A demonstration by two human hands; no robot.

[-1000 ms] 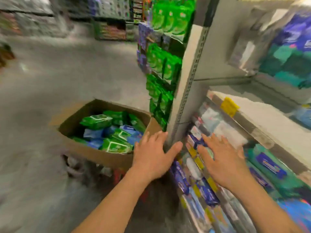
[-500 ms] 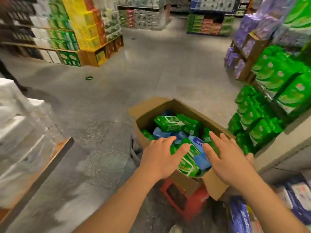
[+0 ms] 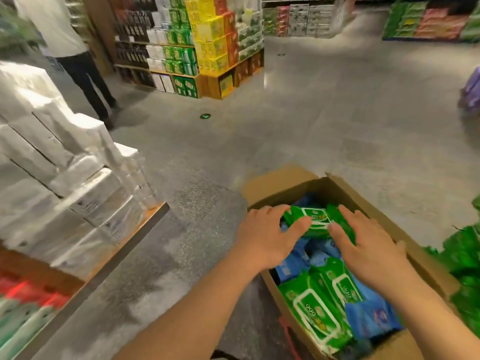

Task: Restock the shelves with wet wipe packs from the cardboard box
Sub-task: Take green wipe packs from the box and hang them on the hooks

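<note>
An open cardboard box (image 3: 340, 189) stands at the lower right, holding green and blue wet wipe packs. A green pack (image 3: 315, 218) lies on top at the box's far end. My left hand (image 3: 265, 237) touches that pack's left end with spread fingers, thumb on its face. From the other side my right hand (image 3: 368, 245) rests on its right end, fingers also spread. More green packs (image 3: 319, 307) and blue packs (image 3: 371, 315) fill the near part of the box.
Green wipe packs on the shelf (image 3: 467, 258) crowd the right edge. A pallet of white wrapped packs (image 3: 65, 178) stands to the left. A person (image 3: 78, 61) stands at the far left by stacked goods (image 3: 207, 48). Grey floor (image 3: 311, 126) lies ahead.
My view swung left, from the shelf to the box and aisle. Both hands left the shelf edge, crossed over the box and now reach its far end on the top green pack.
</note>
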